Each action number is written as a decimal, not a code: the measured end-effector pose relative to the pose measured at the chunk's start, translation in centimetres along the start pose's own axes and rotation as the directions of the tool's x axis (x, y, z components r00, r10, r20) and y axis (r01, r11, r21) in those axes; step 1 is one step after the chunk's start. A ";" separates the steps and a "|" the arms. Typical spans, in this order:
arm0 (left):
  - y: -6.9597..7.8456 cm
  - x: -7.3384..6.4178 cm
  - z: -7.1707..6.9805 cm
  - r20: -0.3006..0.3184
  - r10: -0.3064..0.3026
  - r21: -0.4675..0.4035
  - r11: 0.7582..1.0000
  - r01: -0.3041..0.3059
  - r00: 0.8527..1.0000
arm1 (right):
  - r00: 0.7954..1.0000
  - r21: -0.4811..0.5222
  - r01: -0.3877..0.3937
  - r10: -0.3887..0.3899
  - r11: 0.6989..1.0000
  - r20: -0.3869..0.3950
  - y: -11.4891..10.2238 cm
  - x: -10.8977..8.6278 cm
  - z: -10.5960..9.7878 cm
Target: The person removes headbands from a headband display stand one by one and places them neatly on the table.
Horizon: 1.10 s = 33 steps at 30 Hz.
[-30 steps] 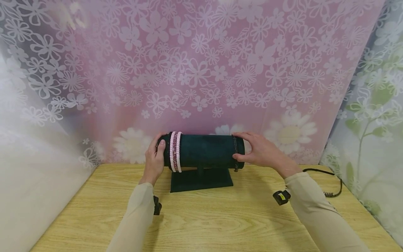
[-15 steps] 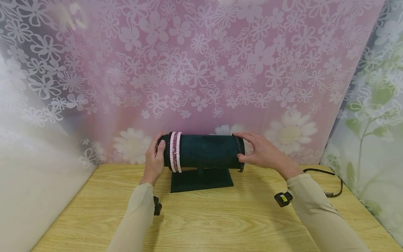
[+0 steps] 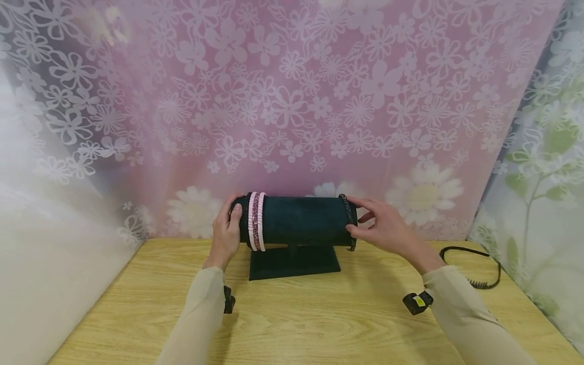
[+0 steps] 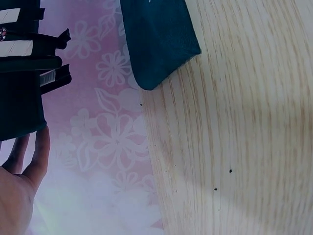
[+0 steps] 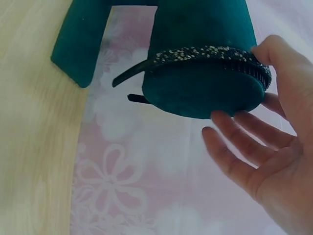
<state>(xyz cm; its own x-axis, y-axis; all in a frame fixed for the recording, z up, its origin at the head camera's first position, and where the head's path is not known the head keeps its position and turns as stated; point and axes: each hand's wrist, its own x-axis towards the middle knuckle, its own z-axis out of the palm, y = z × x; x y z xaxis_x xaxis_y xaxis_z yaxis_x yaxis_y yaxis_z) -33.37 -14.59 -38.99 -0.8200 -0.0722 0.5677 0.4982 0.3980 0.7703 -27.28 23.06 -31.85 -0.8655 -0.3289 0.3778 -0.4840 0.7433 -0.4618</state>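
Note:
A dark green velvet headband stand (image 3: pixel 305 220), a horizontal roll on a flat base, stands at the back of the table. My left hand (image 3: pixel 226 235) grips the roll's left end, thumb in front. Beside that thumb, light pink headbands and a pink glitter band (image 3: pixel 256 223) circle the roll. At the right end my right hand (image 3: pixel 383 228) holds a dark glitter headband (image 5: pixel 210 53) between thumb and index finger. This headband has small inner teeth and sits round the roll near its rim, its ends hanging below. The other right fingers are loosely bent off the roll's end face (image 5: pixel 205 93).
The wooden table (image 3: pixel 310 324) runs from the stand towards me. Close behind the stand hangs a pink floral curtain (image 3: pixel 292 126), with pale sheets at both sides. A black coiled cable (image 3: pixel 483 285) lies at the right back.
My right hand has moved right, sliding the dark glitter headband along the roll towards its right end. The left hand keeps its grip, and the head view has shifted slightly.

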 end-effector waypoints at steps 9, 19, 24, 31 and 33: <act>0.0 -0.1 0.0 -0.002 -0.002 0.005 1.000 0.002 1.000 | 0.991 0.000 0.020 -0.019 1.000 -0.136 -0.3 -0.9 0.7; 0.0 -0.1 0.0 -0.013 0.011 0.010 1.000 -0.011 1.000 | 0.982 0.288 -0.126 0.160 0.949 -0.097 -0.1 -1.6 0.8; -0.1 0.0 0.0 -0.014 0.002 0.019 1.000 -0.002 1.000 | 0.975 0.413 -0.157 0.208 0.897 -0.081 0.2 -1.9 0.8; -0.1 0.0 0.0 -0.003 -0.014 0.031 0.999 0.014 1.000 | 0.967 0.522 -0.161 0.239 0.838 -0.085 0.6 -2.1 0.9; -0.1 -0.1 0.1 -0.003 -0.015 0.032 0.999 0.016 1.000 | 0.965 0.539 -0.159 0.244 0.827 -0.091 0.7 -2.2 0.9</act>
<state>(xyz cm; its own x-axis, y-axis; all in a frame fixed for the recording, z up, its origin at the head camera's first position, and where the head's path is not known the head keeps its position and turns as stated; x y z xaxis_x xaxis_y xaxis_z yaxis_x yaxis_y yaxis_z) -33.38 -14.57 -39.11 -0.8269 -0.0807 0.5565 0.4760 0.4263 0.7692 -25.80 23.80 -33.71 -0.9422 -0.0831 0.3246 -0.3324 0.3532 -0.8745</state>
